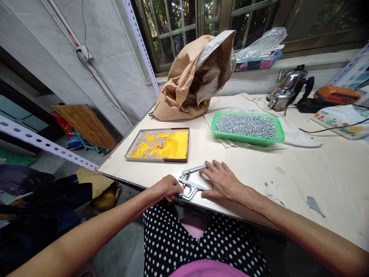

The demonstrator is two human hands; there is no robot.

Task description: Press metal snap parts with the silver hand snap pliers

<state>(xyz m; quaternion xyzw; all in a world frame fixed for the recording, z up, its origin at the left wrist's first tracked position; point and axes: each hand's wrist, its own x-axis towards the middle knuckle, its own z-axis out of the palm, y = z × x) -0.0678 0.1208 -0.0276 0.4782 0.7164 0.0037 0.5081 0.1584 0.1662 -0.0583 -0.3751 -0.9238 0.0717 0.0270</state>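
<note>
Silver hand pliers [193, 186] with a coil spring lie at the table's front edge, handles spread and pointing right. My right hand [223, 181] has its fingers over the end of the upper handle and its thumb at the lower one. At the jaw end, my left hand [170, 187] is pinched closed beside a small red part [183, 186]. Whatever is between those fingertips is too small and hidden to name. Behind the pliers sits a shallow tray [188, 145] with a yellow bottom and many small metal pins [144, 142] scattered mostly on its left side.
A green plastic basket [248, 140] full of small metal pins stands on cloth at the back right. Behind it are a large brown paper sack [178, 96], a steel kettle [291, 79] and an orange-black power tool [337, 94]. A perforated metal post [144, 46] rises at the table's left.
</note>
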